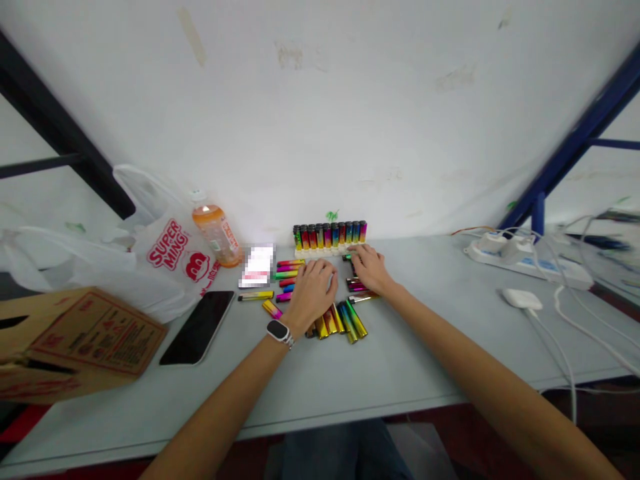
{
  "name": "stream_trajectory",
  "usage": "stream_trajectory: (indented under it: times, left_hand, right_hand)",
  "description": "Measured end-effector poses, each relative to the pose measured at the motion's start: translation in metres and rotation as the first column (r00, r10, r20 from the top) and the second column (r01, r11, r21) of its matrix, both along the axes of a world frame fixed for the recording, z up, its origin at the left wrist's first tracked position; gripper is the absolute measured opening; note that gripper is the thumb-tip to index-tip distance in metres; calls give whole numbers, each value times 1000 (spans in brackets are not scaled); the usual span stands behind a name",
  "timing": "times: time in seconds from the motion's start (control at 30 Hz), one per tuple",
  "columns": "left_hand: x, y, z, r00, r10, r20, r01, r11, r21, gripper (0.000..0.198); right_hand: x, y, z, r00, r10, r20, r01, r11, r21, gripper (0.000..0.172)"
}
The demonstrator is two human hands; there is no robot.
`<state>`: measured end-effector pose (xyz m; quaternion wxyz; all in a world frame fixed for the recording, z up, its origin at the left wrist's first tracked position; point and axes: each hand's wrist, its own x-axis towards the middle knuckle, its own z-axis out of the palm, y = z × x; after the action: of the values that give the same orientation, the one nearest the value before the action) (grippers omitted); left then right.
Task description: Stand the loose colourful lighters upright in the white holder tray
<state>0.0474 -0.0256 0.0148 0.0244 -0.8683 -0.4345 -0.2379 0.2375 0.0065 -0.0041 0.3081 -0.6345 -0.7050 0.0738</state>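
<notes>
Several rainbow-coloured lighters [345,321] lie loose on the grey table [380,367]. A row of lighters stands upright in a white tray [330,237] against the wall. My left hand [313,290], with a smartwatch on its wrist, rests palm down over the loose pile, fingers curled on lighters beneath it. My right hand [369,267] reaches toward the tray's right end, fingertips touching a lighter lying just in front of the tray. What lies under either palm is hidden.
A black phone [199,328] lies left of the pile. Behind it stand an orange drink bottle [216,230] and a white plastic bag [165,257]. A cardboard box [75,340] sits at far left. A power strip [530,263] with cables lies at right.
</notes>
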Motion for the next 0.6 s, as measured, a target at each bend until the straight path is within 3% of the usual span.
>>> stream_trajectory:
  times: [0.07, 0.13, 0.23, 0.43, 0.6]
  left_hand:
    - [-2, -18, 1, 999, -49, 14, 49, 998, -32, 25]
    - [-1, -34, -4, 994, -108, -10, 108, 993, -57, 40]
    - [5, -43, -14, 990, -132, -55, 127, 989, -80, 49]
    - [13, -18, -21, 997, -45, -55, 43, 998, -37, 41]
    - [10, -2, -12, 997, 38, 68, -34, 997, -70, 23]
  right_hand:
    - [9, -2, 2, 1000, -24, -2, 24, 1000, -11, 36]
    - [16, -6, 1, 998, -48, 43, 49, 998, -37, 34]
    - [16, -11, -5, 996, -31, 83, 38, 996, -75, 35]
    - [3, -7, -13, 997, 50, 54, -46, 997, -68, 37]
    - [7, 7, 5, 984, 117, 136, -102, 988, -115, 38]
